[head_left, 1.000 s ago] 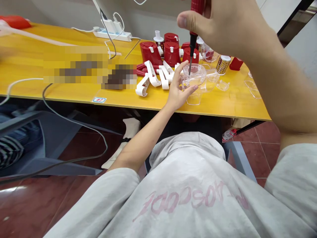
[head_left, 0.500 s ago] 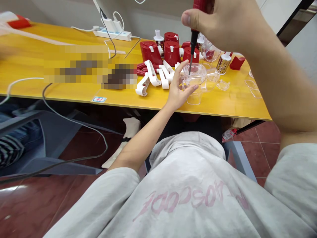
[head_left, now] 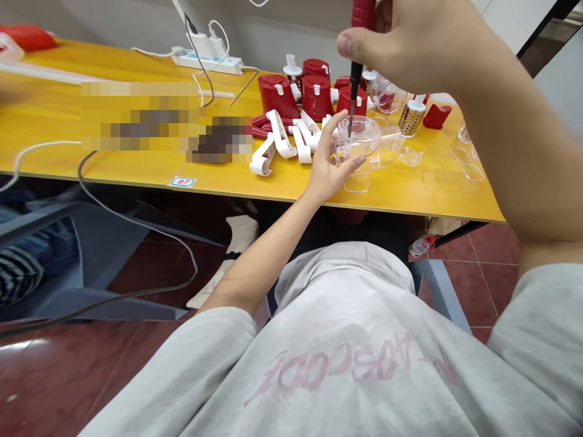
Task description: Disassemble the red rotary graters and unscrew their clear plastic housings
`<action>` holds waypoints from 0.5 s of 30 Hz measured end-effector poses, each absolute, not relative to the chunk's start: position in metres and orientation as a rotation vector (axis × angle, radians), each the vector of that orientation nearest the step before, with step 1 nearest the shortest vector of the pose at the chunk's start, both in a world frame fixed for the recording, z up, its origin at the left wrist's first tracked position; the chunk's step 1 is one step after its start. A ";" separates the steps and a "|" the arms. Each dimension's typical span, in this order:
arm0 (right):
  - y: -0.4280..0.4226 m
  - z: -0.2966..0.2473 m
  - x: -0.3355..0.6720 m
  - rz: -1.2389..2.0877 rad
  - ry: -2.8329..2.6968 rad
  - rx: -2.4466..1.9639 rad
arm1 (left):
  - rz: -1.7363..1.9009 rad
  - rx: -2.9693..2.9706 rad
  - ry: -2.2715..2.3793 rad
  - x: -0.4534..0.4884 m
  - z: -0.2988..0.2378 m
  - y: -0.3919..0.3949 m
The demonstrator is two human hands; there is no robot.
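Note:
My right hand (head_left: 401, 45) is wrapped round the red handle of a screwdriver (head_left: 356, 79), held upright with its shaft pointing down. The screwdriver's tip reaches into a clear plastic housing (head_left: 364, 145) on the table. Thumb and fingers of my left hand (head_left: 330, 161) grip the side of that housing and hold it against the tabletop. Whether a screw sits under the tip is too small to make out. Left of the housing lie several white plastic handle-like parts (head_left: 280, 136). Behind it stand several red cup-shaped parts (head_left: 316, 100).
Perforated metal drums (head_left: 412, 118), a red wedge-shaped part (head_left: 437, 116) and small clear pieces (head_left: 410, 156) lie at the right of the yellow table (head_left: 282, 182). A white power strip (head_left: 209, 62) with cables is at the back. A grey cable (head_left: 136, 223) hangs off the front edge.
The screwdriver handle and my right hand have shifted very slightly, with the tip staying in the housing. My left hand has not visibly moved.

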State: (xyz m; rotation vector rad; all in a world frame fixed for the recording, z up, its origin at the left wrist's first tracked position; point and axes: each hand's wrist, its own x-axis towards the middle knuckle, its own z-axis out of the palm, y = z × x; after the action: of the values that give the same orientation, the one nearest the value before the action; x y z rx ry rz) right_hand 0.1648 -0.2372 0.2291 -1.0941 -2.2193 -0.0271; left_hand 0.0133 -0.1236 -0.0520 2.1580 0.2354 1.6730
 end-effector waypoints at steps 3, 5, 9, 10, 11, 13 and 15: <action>-0.243 0.232 0.161 0.243 -2.182 -1.037 | 1.668 2.151 0.247 0.013 -0.054 -0.122; -0.245 0.232 0.161 0.282 -2.186 -1.004 | 1.652 2.154 0.246 0.013 -0.055 -0.120; -0.239 0.227 0.165 -0.018 -2.225 -1.071 | 1.637 2.156 0.244 0.014 -0.056 -0.120; -0.237 0.227 0.165 -0.092 -2.227 -1.084 | 1.645 2.149 0.247 0.014 -0.055 -0.121; -0.237 0.227 0.166 -0.130 -2.223 -1.094 | 1.656 2.141 0.250 0.015 -0.054 -0.123; -0.238 0.227 0.165 -0.089 -2.209 -1.120 | 1.669 2.141 0.243 0.015 -0.052 -0.125; -0.243 0.229 0.162 0.029 -2.189 -1.117 | 1.676 2.150 0.231 0.014 -0.052 -0.126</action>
State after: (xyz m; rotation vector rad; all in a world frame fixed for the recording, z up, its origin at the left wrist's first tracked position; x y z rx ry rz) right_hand 0.1618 -0.2429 0.2294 -1.1166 -2.1885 0.0294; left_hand 0.0144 -0.1257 -0.0516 2.1497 0.2312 1.6759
